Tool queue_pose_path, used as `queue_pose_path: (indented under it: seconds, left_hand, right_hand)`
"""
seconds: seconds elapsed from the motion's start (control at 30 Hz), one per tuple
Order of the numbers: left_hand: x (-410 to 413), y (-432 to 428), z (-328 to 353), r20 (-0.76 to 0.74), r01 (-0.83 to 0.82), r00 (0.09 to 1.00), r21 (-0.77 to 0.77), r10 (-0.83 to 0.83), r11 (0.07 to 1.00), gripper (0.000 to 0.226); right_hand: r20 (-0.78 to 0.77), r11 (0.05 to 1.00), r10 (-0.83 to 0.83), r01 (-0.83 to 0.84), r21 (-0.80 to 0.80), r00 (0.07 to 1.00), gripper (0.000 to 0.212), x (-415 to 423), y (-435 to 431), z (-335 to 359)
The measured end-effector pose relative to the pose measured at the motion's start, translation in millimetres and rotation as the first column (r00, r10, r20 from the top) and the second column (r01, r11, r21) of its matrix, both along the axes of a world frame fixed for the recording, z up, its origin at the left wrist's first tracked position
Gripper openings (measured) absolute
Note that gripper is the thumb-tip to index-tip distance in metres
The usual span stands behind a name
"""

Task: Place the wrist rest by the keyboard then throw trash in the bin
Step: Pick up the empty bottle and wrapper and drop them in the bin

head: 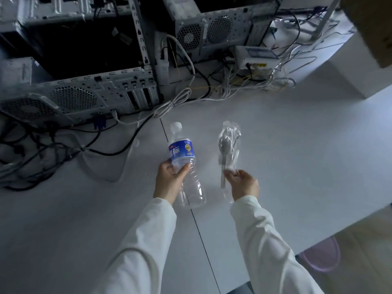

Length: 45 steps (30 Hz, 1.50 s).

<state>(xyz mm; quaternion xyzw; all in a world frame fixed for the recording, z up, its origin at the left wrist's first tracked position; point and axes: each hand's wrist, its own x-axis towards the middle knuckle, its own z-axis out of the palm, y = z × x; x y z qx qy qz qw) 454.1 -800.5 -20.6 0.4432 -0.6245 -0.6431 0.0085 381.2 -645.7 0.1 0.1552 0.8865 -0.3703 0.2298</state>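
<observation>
My left hand grips an empty clear plastic bottle with a blue label and white cap, held over the white desk. My right hand pinches a clear plastic wrapper with a spoon inside, held upright to the right of the bottle. A bin with a pale purple liner shows below the desk's edge at the lower right. No wrist rest or keyboard is in view.
Open computer cases stand along the back of the desk, with tangled black and white cables spreading left and centre. A white router sits at the back right. A cardboard box fills the top right corner.
</observation>
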Motion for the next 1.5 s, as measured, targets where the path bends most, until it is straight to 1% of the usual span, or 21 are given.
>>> queue_pose_path:
  seconds: [0.07, 0.13, 0.2, 0.27, 0.33, 0.43, 0.47, 0.53, 0.67, 0.77, 0.83, 0.97, 1.03, 1.13, 1.3, 1.5]
  left_hand:
    - [6.9, 8.2, 3.4, -0.041, 0.053, 0.998, 0.022, -0.052, 0.998, 0.058]
    - [15.8, 18.4, 7.6, -0.050, 0.098, 0.994, 0.021, -0.097, 0.995, 0.064]
    - [23.7, 30.2, 10.1, -0.060, 0.135, 0.989, 0.033, -0.133, 0.990, 0.064]
    - [30.5, 46.5, 12.7, -0.071, 0.187, 0.981, 0.055, -0.183, 0.981, 0.058]
    - [35.8, 65.9, 17.7, -0.093, 0.249, 0.966, 0.085, -0.241, 0.965, 0.055]
    - [40.4, 100.1, 25.7, -0.121, 0.346, 0.935, 0.091, -0.335, 0.934, 0.056]
    - [40.8, 111.6, 28.1, -0.124, 0.372, 0.925, 0.085, -0.360, 0.925, 0.057]
    - [39.3, 134.9, 32.1, -0.126, 0.417, 0.905, 0.068, -0.407, 0.906, 0.059]
    - [33.4, 200.7, 41.3, -0.128, 0.493, 0.867, 0.082, -0.481, 0.866, 0.061]
    - [26.1, 262.2, 44.8, -0.129, 0.534, 0.843, 0.080, -0.523, 0.841, 0.061]
    - [22.7, 309.4, 46.1, -0.137, 0.574, 0.816, 0.092, -0.561, 0.813, 0.060]
    - [18.0, 403.1, 46.0, -0.162, 0.678, 0.735, 0.174, -0.659, 0.714, 0.057]
    - [17.3, 438.5, 40.5, -0.141, 0.716, 0.696, 0.200, -0.704, 0.668, 0.058]
    - [14.9, 472.5, 30.1, -0.097, 0.750, 0.654, 0.214, -0.750, 0.626, 0.056]
    - [-2.9, 515.6, 9.4, -0.037, 0.803, 0.572, 0.230, -0.819, 0.550, 0.056]
    - [-34.2, 551.2, -30.0, 0.038, 0.848, 0.481, 0.233, -0.876, 0.476, 0.052]
  right_hand:
    - [-0.039, 0.995, -0.070, 0.068, -0.066, 0.997, 0.027, 15.9, 12.3, 4.9]
    - [-0.077, 0.977, -0.168, 0.156, -0.143, 0.983, 0.020, 33.4, 26.3, 7.8]
    - [-0.095, 0.946, -0.275, 0.252, -0.205, 0.957, 0.028, 50.6, 41.1, 9.1]
    - [-0.102, 0.909, -0.362, 0.326, -0.260, 0.927, 0.033, 69.4, 59.8, 10.0]
    - [-0.122, 0.877, -0.428, 0.379, -0.295, 0.896, 0.030, 86.7, 81.3, 10.5]
    - [-0.133, 0.831, -0.500, 0.432, -0.351, 0.855, 0.017, 107.1, 116.7, 17.3]
    - [-0.138, 0.816, -0.520, 0.443, -0.370, 0.843, 0.016, 111.2, 128.6, 20.2]
    - [-0.135, 0.773, -0.576, 0.483, -0.412, 0.806, 0.020, 117.2, 152.6, 24.0]
    - [-0.082, 0.667, -0.688, 0.583, -0.464, 0.721, 0.022, 126.3, 213.8, 24.8]
    - [-0.077, 0.609, -0.747, 0.634, -0.477, 0.660, 0.020, 131.9, 268.8, 24.1]
    - [-0.053, 0.547, -0.800, 0.690, -0.475, 0.597, 0.018, 136.8, 309.7, 19.0]
    - [-0.028, 0.410, -0.891, 0.777, -0.479, 0.453, 0.018, 148.9, 389.9, 3.5]
    - [-0.014, 0.356, -0.918, 0.810, -0.466, 0.396, 0.018, 157.4, 421.3, -3.0]
    - [0.014, 0.276, -0.949, 0.848, -0.453, 0.316, 0.017, 167.9, 453.0, -7.5]
    - [0.007, 0.217, -0.971, 0.891, -0.400, 0.239, 0.021, 169.1, 490.4, -17.1]
    - [0.028, 0.163, -0.982, 0.913, -0.375, 0.187, 0.022, 152.9, 520.4, -55.4]
